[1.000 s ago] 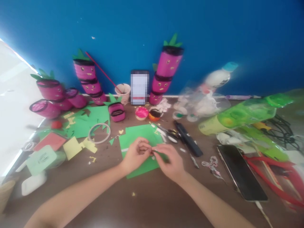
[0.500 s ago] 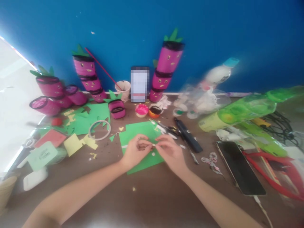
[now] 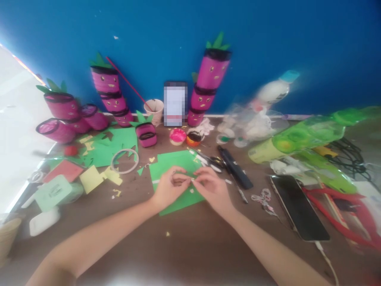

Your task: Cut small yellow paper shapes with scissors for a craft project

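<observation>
My left hand (image 3: 170, 187) and my right hand (image 3: 214, 190) meet fingertip to fingertip over a green paper sheet (image 3: 175, 208). Between their pinched thumbs and forefingers is a tiny pale scrap (image 3: 192, 179), too small to make out clearly. Just under the fingertips, a small whitish bit (image 3: 191, 191) lies on the sheet. Scissors (image 3: 216, 161) rest beyond my right hand, beside a long black case (image 3: 236, 169). A pot of pink paint (image 3: 177, 135) and a pot of black paint (image 3: 194, 138) stand behind the sheet.
Stacked pink containers with drawn faces (image 3: 210, 73) lean against the blue wall. On the left are a tape roll (image 3: 112, 162), yellow paper (image 3: 91, 180) and a white case (image 3: 44, 221). A phone (image 3: 299, 208), a green bottle (image 3: 309, 135) and red-handled item (image 3: 327, 216) occupy the right.
The view has tilted very slightly, so the whole scene sits a few pixels higher. Both hands keep their pinch in nearly the same place, with only slight finger movement.
</observation>
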`<state>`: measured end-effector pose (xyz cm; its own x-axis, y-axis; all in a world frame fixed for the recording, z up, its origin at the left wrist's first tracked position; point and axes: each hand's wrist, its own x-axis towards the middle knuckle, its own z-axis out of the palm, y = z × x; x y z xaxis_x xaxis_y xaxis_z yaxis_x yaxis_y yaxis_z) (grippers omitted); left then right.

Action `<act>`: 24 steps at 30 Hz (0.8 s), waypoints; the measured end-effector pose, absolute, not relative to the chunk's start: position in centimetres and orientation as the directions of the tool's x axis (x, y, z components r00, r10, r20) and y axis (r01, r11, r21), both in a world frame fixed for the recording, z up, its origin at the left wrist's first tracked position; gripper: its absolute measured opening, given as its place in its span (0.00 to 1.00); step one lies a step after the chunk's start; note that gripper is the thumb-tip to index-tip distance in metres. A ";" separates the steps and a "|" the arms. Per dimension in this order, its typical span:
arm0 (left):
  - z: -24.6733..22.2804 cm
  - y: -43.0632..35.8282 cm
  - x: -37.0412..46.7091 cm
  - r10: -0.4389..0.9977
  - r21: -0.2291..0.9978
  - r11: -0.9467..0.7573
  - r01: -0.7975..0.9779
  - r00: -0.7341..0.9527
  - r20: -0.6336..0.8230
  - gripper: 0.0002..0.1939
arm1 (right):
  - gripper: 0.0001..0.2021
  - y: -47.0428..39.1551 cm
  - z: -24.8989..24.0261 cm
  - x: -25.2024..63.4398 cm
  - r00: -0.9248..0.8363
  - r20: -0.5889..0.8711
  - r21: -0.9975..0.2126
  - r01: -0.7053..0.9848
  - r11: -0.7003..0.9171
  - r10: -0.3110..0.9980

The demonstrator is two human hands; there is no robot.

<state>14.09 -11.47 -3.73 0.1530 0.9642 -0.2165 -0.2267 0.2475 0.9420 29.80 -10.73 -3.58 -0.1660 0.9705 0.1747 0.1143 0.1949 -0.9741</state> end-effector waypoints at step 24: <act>-4.2 -11.8 14.0 0.971 0.979 0.188 -0.082 0.167 -0.172 0.10 | 0.03 -10.9 -3.5 31.0 -0.323 0.502 -0.634 0.494 0.595 0.802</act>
<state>14.03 -11.81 -4.22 0.1666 0.9708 -0.1725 -0.0819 0.1880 0.9788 30.97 -10.91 -3.50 -0.3231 0.8025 0.5017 0.4943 0.5951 -0.6336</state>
